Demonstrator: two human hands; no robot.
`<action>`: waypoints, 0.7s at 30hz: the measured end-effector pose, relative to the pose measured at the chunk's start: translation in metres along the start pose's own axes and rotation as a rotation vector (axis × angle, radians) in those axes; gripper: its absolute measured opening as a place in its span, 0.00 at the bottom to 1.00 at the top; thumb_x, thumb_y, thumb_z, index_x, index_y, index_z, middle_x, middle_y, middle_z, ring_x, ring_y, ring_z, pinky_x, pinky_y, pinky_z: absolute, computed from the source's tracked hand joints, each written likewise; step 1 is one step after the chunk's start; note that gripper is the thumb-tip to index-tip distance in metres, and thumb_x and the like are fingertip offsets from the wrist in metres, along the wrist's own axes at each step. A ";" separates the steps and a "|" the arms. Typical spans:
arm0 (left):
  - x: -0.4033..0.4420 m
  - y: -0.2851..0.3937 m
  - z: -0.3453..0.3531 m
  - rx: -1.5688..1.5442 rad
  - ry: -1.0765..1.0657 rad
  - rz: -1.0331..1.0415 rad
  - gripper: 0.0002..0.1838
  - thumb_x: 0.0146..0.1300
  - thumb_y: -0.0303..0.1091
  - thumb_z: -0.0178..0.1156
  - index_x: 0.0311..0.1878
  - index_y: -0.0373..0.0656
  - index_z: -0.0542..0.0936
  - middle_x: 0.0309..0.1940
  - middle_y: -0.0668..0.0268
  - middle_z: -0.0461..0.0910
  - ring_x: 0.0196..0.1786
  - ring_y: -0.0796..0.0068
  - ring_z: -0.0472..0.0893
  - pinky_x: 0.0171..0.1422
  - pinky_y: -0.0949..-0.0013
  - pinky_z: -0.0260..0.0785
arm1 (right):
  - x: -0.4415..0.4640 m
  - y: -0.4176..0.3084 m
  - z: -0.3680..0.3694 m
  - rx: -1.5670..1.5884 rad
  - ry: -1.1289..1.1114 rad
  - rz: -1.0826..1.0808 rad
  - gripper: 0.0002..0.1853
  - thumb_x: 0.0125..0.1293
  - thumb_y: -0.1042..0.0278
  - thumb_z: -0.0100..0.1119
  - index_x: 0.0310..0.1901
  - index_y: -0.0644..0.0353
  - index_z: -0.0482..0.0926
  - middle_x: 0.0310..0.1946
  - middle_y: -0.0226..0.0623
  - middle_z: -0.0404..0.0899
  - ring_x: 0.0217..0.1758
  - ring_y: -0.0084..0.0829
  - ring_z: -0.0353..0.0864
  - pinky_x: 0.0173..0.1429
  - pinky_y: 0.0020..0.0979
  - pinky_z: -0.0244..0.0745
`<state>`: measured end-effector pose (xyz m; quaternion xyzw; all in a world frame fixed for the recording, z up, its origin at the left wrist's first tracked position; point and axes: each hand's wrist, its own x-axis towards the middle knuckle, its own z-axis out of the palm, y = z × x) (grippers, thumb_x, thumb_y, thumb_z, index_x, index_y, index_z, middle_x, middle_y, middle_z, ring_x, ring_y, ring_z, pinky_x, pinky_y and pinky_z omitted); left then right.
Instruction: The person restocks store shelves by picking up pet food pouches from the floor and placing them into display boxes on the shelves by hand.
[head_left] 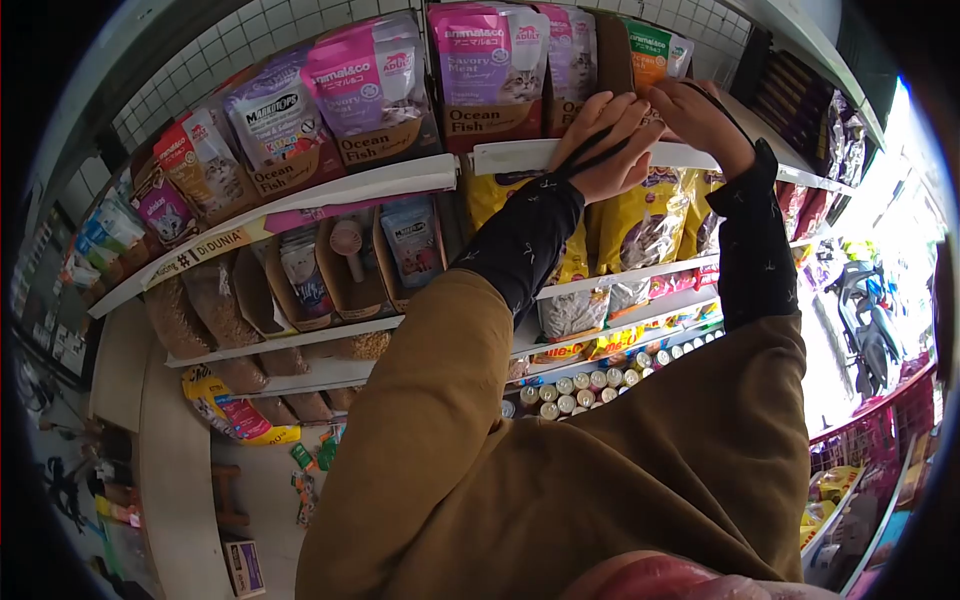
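Note:
Both hands meet at the front of the top shelf, just below a green and orange pet food pouch [655,50]. My left hand [612,148] has its fingers bent upward in front of a brown cardboard display box [614,50]. Close beside it, my right hand [695,120] has its fingers curled in toward the same spot, its fingertips near those of the left. Whatever lies between the fingers is hidden. A black strap crosses the back of each hand from the dark patterned cuffs. Left of them stand purple cat food pouches [490,55] in a box marked Ocean Fish.
More cat food pouches [365,75] line the top shelf to the left. Yellow bags [645,215] fill the shelf below my hands, with several cans [580,390] lower down. A small handheld fan [347,243] sits in a cardboard bin. Bright daylight and a motorbike [865,320] are at right.

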<state>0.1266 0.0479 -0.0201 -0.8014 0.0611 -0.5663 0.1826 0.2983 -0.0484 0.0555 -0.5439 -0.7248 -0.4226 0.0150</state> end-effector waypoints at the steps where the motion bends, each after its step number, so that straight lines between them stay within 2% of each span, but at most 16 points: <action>1: 0.000 0.000 0.001 -0.003 -0.005 -0.004 0.25 0.53 0.39 0.60 0.57 0.52 0.70 0.53 0.64 0.70 0.61 0.67 0.66 0.68 0.59 0.50 | 0.000 0.003 0.004 0.000 0.045 -0.070 0.15 0.64 0.61 0.49 0.49 0.58 0.72 0.44 0.43 0.77 0.45 0.41 0.77 0.52 0.38 0.66; 2: 0.000 0.000 0.002 0.002 0.003 0.001 0.25 0.53 0.39 0.60 0.56 0.52 0.70 0.53 0.64 0.70 0.61 0.66 0.66 0.68 0.59 0.51 | 0.002 0.004 0.004 0.006 0.041 -0.068 0.15 0.64 0.61 0.49 0.49 0.58 0.72 0.44 0.43 0.77 0.45 0.41 0.77 0.52 0.38 0.66; 5: -0.001 0.000 0.004 0.015 0.020 0.011 0.25 0.52 0.39 0.60 0.56 0.52 0.70 0.53 0.63 0.70 0.61 0.66 0.66 0.67 0.59 0.52 | 0.009 0.007 0.004 0.294 0.013 0.055 0.14 0.61 0.59 0.54 0.44 0.57 0.72 0.34 0.38 0.78 0.36 0.42 0.79 0.39 0.41 0.71; 6: 0.000 0.000 0.004 0.014 0.025 0.013 0.24 0.52 0.38 0.60 0.55 0.52 0.71 0.53 0.63 0.70 0.60 0.66 0.66 0.67 0.59 0.52 | 0.009 0.006 0.004 0.294 0.015 0.052 0.14 0.61 0.59 0.54 0.44 0.57 0.72 0.34 0.38 0.78 0.36 0.42 0.79 0.39 0.41 0.71; 9: 0.001 -0.001 0.004 0.019 0.037 0.013 0.24 0.51 0.38 0.60 0.54 0.52 0.71 0.52 0.63 0.70 0.60 0.65 0.67 0.66 0.59 0.53 | 0.007 -0.001 0.005 0.508 0.047 0.357 0.19 0.61 0.68 0.55 0.54 0.58 0.68 0.43 0.43 0.72 0.39 0.48 0.77 0.41 0.38 0.73; 10: 0.002 0.000 0.004 0.009 0.062 0.021 0.23 0.50 0.37 0.61 0.52 0.50 0.71 0.50 0.62 0.71 0.59 0.65 0.67 0.66 0.59 0.53 | 0.007 -0.005 0.003 0.511 0.047 0.353 0.19 0.61 0.68 0.55 0.54 0.58 0.68 0.43 0.43 0.72 0.39 0.48 0.77 0.41 0.38 0.73; 13: 0.001 0.001 0.003 -0.013 0.103 0.036 0.21 0.47 0.35 0.62 0.47 0.47 0.72 0.46 0.60 0.72 0.56 0.63 0.69 0.66 0.59 0.53 | 0.011 -0.016 -0.009 0.637 0.299 0.435 0.26 0.57 0.73 0.59 0.58 0.56 0.64 0.46 0.46 0.67 0.38 0.47 0.76 0.43 0.35 0.73; 14: 0.001 0.000 0.003 0.005 0.084 0.029 0.21 0.49 0.35 0.61 0.49 0.48 0.72 0.48 0.61 0.72 0.57 0.64 0.68 0.66 0.59 0.53 | 0.014 -0.014 -0.007 0.642 0.299 0.436 0.26 0.57 0.73 0.59 0.58 0.56 0.64 0.46 0.46 0.67 0.38 0.47 0.76 0.43 0.35 0.73; 17: 0.000 0.001 0.004 0.036 0.039 0.015 0.23 0.51 0.37 0.60 0.53 0.51 0.71 0.52 0.63 0.71 0.59 0.66 0.67 0.66 0.60 0.53 | 0.024 -0.001 0.002 0.386 0.330 0.278 0.33 0.53 0.76 0.62 0.62 0.53 0.60 0.52 0.47 0.63 0.39 0.45 0.76 0.45 0.34 0.74; 21: 0.002 -0.001 0.004 0.039 0.097 0.051 0.21 0.47 0.35 0.62 0.47 0.47 0.72 0.47 0.61 0.72 0.56 0.64 0.69 0.66 0.60 0.52 | 0.025 -0.001 0.004 0.423 0.279 0.344 0.33 0.54 0.74 0.62 0.62 0.51 0.61 0.53 0.46 0.63 0.42 0.43 0.76 0.46 0.35 0.74</action>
